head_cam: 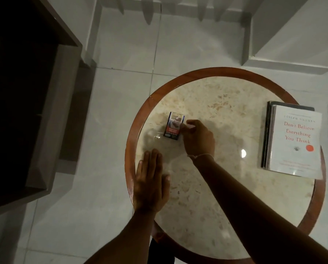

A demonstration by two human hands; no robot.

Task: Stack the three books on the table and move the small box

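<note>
A small dark box (173, 126) with a red label lies on the left part of the round marble table (226, 103). My right hand (198, 139) is at the box's right side, fingers curled and touching its edge. My left hand (151, 180) lies flat, palm down, on the table near its left rim, apart from the box. A stack of books (292, 140) rests at the table's right edge; the top one has a white cover with red lettering, and darker books show beneath it.
The table has a brown wooden rim (132, 130). A dark wooden cabinet (26, 111) stands to the left on the pale tiled floor (121, 92). White steps or ledges (283, 54) lie at the back right.
</note>
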